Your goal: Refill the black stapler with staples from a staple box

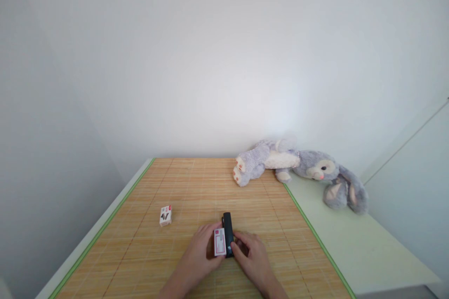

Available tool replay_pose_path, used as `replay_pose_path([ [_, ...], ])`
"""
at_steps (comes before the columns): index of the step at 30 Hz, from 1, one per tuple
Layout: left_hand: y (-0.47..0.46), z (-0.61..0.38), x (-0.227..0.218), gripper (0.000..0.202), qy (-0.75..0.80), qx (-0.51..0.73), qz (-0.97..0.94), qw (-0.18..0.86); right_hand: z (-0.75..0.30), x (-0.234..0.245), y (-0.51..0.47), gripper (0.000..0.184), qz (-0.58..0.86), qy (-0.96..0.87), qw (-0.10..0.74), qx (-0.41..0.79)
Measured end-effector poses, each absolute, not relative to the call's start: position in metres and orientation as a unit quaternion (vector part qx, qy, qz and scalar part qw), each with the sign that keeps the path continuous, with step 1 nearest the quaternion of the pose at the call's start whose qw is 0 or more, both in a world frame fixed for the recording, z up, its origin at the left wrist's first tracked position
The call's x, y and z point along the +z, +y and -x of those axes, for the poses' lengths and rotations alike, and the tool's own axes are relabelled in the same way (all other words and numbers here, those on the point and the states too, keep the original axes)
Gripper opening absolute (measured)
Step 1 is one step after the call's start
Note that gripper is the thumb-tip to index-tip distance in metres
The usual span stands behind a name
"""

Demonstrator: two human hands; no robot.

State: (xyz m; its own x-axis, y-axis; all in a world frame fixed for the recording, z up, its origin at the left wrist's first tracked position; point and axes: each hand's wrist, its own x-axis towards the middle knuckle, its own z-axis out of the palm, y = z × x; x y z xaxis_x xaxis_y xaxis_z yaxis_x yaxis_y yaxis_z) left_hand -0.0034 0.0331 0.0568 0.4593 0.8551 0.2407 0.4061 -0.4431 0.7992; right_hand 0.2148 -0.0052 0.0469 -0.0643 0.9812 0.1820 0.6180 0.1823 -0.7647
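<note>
Nearest the camera, on the bamboo mat (266,205) over the desk, left hand (200,252) pinches a small white box (220,242) w/ right hand (253,258) fingers closed on a black stapler (228,232) beside it. Further left, another small box (165,215); at back, plush bunny (301,168).

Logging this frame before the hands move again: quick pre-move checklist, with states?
1. Left hand on the white-and-pink box: ok, fingers touch its left side.
2. Right hand at the black stapler-like tool: ok, fingers touch it.
3. Box and tool together: ok, side by side on the bamboo mat.
4. Firmness of either grasp: cannot tell.
5. Small box apart from the hands: ok, to the left.
6. Plush rabbit out of the way: ok, at the far edge.
</note>
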Motion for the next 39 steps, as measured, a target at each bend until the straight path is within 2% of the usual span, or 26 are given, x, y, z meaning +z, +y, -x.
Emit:
replay_pose_path([
  [3, 0.037, 0.015, 0.055, 0.073, 0.434, 0.340, -0.766, 0.330, -0.216, 0.046, -0.005, 0.031, 0.588, -0.680, 0.357, 0.253],
  [6, 0.054, 0.053, 0.051, 0.047, 0.549, 0.403, -0.697, 0.225, -0.216, 0.044, -0.005, 0.047, 0.583, -0.687, 0.363, 0.239],
  [7, 0.062, 0.070, 0.049, 0.045, 0.601, 0.425, -0.655, 0.171, -0.216, 0.043, -0.005, 0.056, 0.583, -0.691, 0.361, 0.229],
  [9, 0.080, 0.106, 0.045, 0.052, 0.697, 0.430, -0.567, 0.089, -0.215, 0.042, -0.006, 0.076, 0.595, -0.697, 0.345, 0.204],
  [10, 0.090, 0.122, 0.042, 0.057, 0.727, 0.422, -0.535, 0.082, -0.214, 0.041, -0.007, 0.087, 0.604, -0.698, 0.333, 0.194],
  [12, 0.105, 0.145, 0.037, 0.064, 0.740, 0.397, -0.526, 0.136, -0.212, 0.042, -0.008, 0.100, 0.617, -0.704, 0.299, 0.183],
  [14, 0.117, 0.153, 0.034, 0.064, 0.715, 0.379, -0.551, 0.205, -0.209, 0.044, -0.009, 0.100, 0.619, -0.718, 0.263, 0.179],
  [19, 0.129, 0.108, 0.028, 0.055, 0.643, 0.372, -0.597, 0.303, -0.204, 0.052, -0.009, 0.080, 0.620, -0.732, 0.224, 0.172],
  [23, 0.125, 0.045, 0.021, 0.051, 0.594, 0.369, -0.628, 0.342, -0.203, 0.055, -0.007, 0.067, 0.622, -0.733, 0.219, 0.167],
  [26, 0.117, 0.011, 0.017, 0.049, 0.566, 0.367, -0.642, 0.364, -0.204, 0.056, -0.007, 0.066, 0.621, -0.736, 0.214, 0.163],
  [33, 0.098, -0.010, 0.027, 0.046, 0.538, 0.372, -0.658, 0.374, -0.203, 0.053, -0.006, 0.056, 0.621, -0.742, 0.205, 0.152],
  [35, 0.090, -0.008, 0.033, 0.046, 0.533, 0.374, -0.665, 0.366, -0.204, 0.050, -0.006, 0.062, 0.622, -0.738, 0.212, 0.154],
  [39, 0.068, -0.002, 0.034, 0.054, 0.561, 0.405, -0.638, 0.338, -0.205, 0.041, -0.007, 0.092, 0.635, -0.720, 0.232, 0.157],
])
